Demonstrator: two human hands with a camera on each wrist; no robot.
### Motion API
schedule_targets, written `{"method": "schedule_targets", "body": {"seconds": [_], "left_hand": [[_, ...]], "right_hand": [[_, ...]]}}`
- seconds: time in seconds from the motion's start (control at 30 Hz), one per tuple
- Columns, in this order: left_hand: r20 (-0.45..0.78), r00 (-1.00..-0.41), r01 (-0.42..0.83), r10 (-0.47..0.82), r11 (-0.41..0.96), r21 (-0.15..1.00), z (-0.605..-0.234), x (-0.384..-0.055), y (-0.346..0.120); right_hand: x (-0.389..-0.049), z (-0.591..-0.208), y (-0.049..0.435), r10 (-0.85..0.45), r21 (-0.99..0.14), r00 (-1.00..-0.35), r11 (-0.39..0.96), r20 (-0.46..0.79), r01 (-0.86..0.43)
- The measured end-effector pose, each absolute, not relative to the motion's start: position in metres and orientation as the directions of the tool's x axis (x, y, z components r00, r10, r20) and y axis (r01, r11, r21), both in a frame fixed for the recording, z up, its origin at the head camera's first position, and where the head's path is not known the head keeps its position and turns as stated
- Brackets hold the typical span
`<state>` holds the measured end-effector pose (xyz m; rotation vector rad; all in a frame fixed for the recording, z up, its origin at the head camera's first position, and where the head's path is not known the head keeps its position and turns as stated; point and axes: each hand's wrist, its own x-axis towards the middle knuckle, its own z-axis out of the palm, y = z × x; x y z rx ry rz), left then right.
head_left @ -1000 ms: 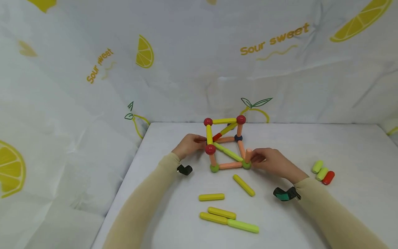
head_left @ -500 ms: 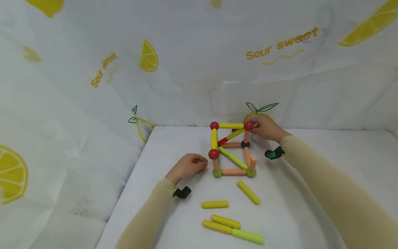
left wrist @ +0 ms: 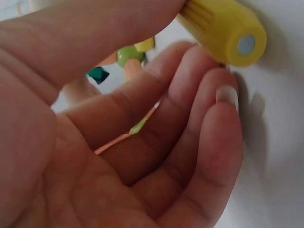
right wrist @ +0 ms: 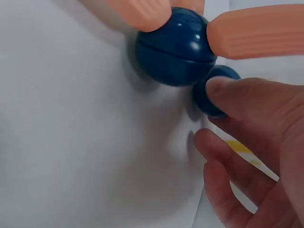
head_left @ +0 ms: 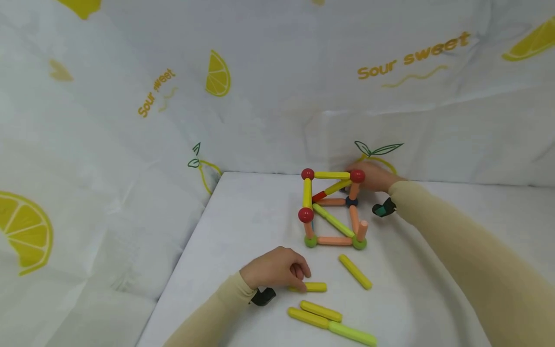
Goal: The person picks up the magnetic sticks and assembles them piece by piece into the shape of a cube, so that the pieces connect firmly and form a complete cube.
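Note:
My left hand [head_left: 277, 269] pinches the near end of a yellow magnetic stick [head_left: 316, 287] between thumb and fingertips, low at the table. Close up in the left wrist view, the stick's round silver tip [left wrist: 246, 45] shows. Behind a box-shaped frame of magnetic sticks and balls, my right hand [head_left: 375, 177] is partly hidden. The right wrist view has its thumb and finger around a loose blue ball [right wrist: 200, 96], beside the blue corner ball [right wrist: 175, 52] of the frame. Red balls [head_left: 305, 215] top three corners; an orange stick [head_left: 363, 230] stands bare-ended on the green front-right ball [head_left: 359, 242].
Nearer the front lie a slanted yellow stick [head_left: 355, 271], two more yellow sticks [head_left: 321, 311] and a lime stick [head_left: 353, 333]. Just behind the table's back edge hangs a lemon-print cloth [head_left: 277, 115].
My left hand has left the frame's left side and come forward to the yellow stick. From the front-right corner, my right hand has gone round behind the frame to the blue ball.

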<state>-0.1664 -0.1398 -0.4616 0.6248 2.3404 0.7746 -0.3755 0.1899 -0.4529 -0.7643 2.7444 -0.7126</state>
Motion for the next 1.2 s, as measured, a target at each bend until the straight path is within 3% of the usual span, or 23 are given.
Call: {"method": "schedule_targets", "body": {"seconds": [0.17,0.33,0.6,1.0,1.2], "left_hand": [[-0.395,-0.691,0.251,0.605,0.714,0.653,-0.462,-0.164,-0.138],[-0.394,-0.691,0.255,0.606,0.715,0.651,-0.465,-0.166,-0.139],[-0.397,-0.697,0.246,0.597,0.719,0.650,-0.465,-0.165,-0.138],[-0.398,-0.694,0.257,0.599,0.723,0.641,-0.463,-0.165,-0.133],[-0.316,-0.690,0.370,0.652,0.692,0.620,-0.454,-0.160,-0.131]], "right_hand": [[-0.344,-0.450,0.218,-0.439,-0.568,-0.895,0.758,-0.079,-0.322],[-0.279,-0.433,0.247,-0.319,-0.626,-0.944,0.753,-0.081,-0.201],[-0.188,-0.411,0.234,-0.259,-0.722,-0.960,0.642,0.111,-0.257],[-0.168,-0.419,0.208,-0.271,-0.723,-0.938,0.601,0.217,-0.342],[-0.170,-0.426,0.201,-0.283,-0.731,-0.929,0.577,0.240,-0.365]]}}
